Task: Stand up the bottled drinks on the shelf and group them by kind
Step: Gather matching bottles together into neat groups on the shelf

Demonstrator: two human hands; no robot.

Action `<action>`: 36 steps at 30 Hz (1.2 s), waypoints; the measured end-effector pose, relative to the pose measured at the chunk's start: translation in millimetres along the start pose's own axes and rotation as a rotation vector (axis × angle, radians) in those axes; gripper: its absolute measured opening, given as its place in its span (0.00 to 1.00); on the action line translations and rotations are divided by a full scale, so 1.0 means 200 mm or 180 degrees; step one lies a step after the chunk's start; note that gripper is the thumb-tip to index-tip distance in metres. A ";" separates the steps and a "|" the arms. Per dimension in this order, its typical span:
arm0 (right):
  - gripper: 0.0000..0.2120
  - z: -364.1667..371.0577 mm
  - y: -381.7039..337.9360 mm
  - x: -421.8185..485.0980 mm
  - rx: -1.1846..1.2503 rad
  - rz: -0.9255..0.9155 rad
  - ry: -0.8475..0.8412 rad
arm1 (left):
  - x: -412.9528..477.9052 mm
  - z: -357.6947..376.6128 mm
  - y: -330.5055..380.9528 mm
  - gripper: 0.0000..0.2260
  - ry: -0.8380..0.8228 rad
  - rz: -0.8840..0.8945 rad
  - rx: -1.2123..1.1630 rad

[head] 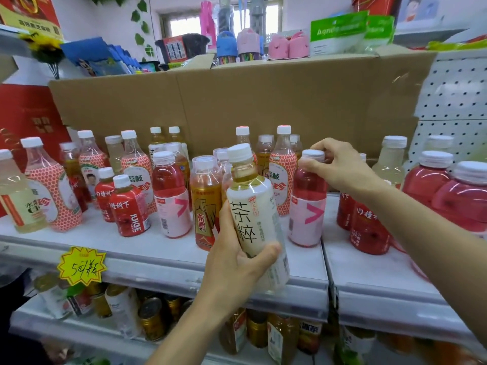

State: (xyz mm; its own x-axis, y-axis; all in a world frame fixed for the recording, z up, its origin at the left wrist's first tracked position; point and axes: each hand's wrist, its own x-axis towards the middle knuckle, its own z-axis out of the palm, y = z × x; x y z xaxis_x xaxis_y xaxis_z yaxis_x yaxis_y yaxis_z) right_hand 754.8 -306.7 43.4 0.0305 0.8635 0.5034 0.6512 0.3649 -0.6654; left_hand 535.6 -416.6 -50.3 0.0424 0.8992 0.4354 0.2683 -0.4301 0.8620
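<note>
The left hand (232, 262) grips a white tea bottle (257, 219), while the right hand (340, 164) pinches a pink bottle's cap (313, 155) on the shelf (163, 262).

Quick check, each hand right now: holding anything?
Left hand: grips the white-labelled tea bottle, tilted.
Right hand: pinches the cap of an upright pink drink bottle.

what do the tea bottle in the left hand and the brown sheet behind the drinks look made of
Tea bottle: probably clear glossy plastic; amber liquid shows through its neck above a white wrap label. Brown sheet: matte cardboard, seemingly corrugated, with fold creases.
</note>
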 end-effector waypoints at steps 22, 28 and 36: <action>0.23 0.05 -0.02 -0.58 0.1474 -0.0178 0.0416 | -0.18 0.04 0.04 0.36 0.0134 -0.0144 -0.0775; 0.24 -0.21 -0.03 -0.75 0.1273 -0.0194 0.1165 | -0.12 0.20 0.09 0.34 -0.0264 -0.0052 -0.0987; 0.19 -0.57 0.11 -0.90 0.0816 0.0163 0.2052 | -0.02 0.40 0.15 0.28 -0.0580 -0.0072 -0.1223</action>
State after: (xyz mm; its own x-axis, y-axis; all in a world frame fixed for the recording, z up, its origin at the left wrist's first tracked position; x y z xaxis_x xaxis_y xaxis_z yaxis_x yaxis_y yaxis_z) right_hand 849.6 -494.2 1.0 0.5523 0.5319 0.6419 0.4396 0.4684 -0.7664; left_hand 620.9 -426.4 -46.8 0.2193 0.8934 0.3920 -0.1057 -0.3777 0.9199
